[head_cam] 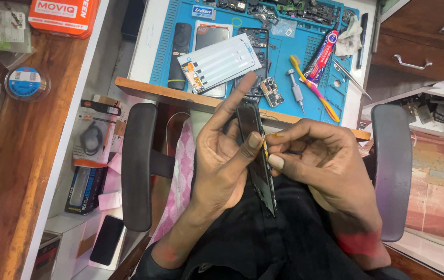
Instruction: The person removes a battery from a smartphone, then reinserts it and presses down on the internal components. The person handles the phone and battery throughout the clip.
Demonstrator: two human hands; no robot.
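My left hand [221,150] grips a dark, opened phone body [260,171] held edge-on above my lap, thumb pressed on its side and index finger pointing up. My right hand [319,155] pinches at the phone's right edge with thumb and fingers; a small yellow-orange piece [275,135] shows at the fingertips. What the right fingers hold is too small to tell.
A blue repair mat [284,52] on the desk carries a white flat panel [220,63], a black remote [180,52], a screwdriver [295,90], a yellow brush [315,89], a glue tube [323,56] and phone parts. Chair armrests [138,166] flank me. Boxes sit on the left shelf.
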